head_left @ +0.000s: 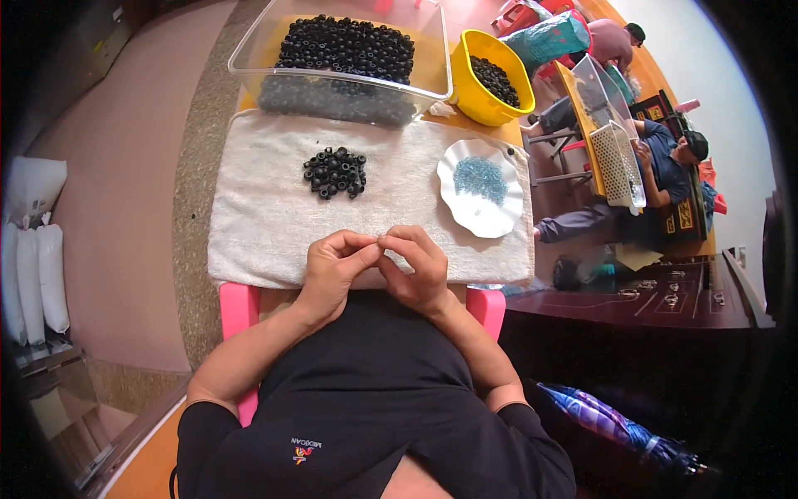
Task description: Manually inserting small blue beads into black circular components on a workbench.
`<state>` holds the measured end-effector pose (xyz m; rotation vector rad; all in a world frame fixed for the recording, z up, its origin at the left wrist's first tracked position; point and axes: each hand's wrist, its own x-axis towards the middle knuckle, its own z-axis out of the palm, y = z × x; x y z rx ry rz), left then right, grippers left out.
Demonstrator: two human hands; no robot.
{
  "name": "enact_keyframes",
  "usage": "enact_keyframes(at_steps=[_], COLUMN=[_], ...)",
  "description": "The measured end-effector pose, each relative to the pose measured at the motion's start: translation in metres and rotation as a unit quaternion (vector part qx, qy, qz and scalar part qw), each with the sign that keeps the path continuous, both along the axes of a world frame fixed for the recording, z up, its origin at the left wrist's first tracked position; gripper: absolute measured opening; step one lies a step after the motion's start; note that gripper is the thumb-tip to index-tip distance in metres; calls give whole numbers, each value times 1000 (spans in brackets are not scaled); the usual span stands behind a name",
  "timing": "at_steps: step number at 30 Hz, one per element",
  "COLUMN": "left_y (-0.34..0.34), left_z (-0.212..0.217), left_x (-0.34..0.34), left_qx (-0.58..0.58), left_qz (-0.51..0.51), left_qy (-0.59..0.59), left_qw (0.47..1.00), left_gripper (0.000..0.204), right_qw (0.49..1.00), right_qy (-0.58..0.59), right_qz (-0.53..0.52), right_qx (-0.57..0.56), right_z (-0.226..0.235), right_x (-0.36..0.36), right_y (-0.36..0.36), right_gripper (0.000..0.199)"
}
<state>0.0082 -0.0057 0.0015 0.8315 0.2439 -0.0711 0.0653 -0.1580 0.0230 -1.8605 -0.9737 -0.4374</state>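
My left hand and my right hand meet fingertip to fingertip above the front edge of a white towel. Both are closed in a pinch; whatever lies between the fingertips is too small to make out. Beyond them on the towel is a loose pile of small black ring-like parts. To the right sits a white scalloped plate with many tiny clear bluish pieces heaped on it.
A clear plastic bin of black parts stands at the back, beside a yellow basin holding more. One black part lies near the plate. Pink chair arms flank me. A person sits at another table to the right.
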Motion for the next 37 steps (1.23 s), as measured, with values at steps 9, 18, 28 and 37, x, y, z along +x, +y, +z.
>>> enact_keyframes(at_steps=[9,18,28,37], left_y=[2,4,3,4], left_z=[2,3,6,2], left_x=[0,1,0,0], left_qx=[49,105,125,175], left_qz=[-21,-20,-19,-11], left_qy=[-20,-34,-42,-48], left_qw=[998,994,991,983], left_gripper=[12,12,12,12], right_qw=[990,991,993,991], right_qy=[111,112,92,102], right_qz=[88,69,58,80], right_qx=[-16,-24,-46,-38], right_z=[10,12,11,6], right_x=[10,10,10,10], right_y=[-13,-14,-17,-18], right_gripper=[31,28,25,24])
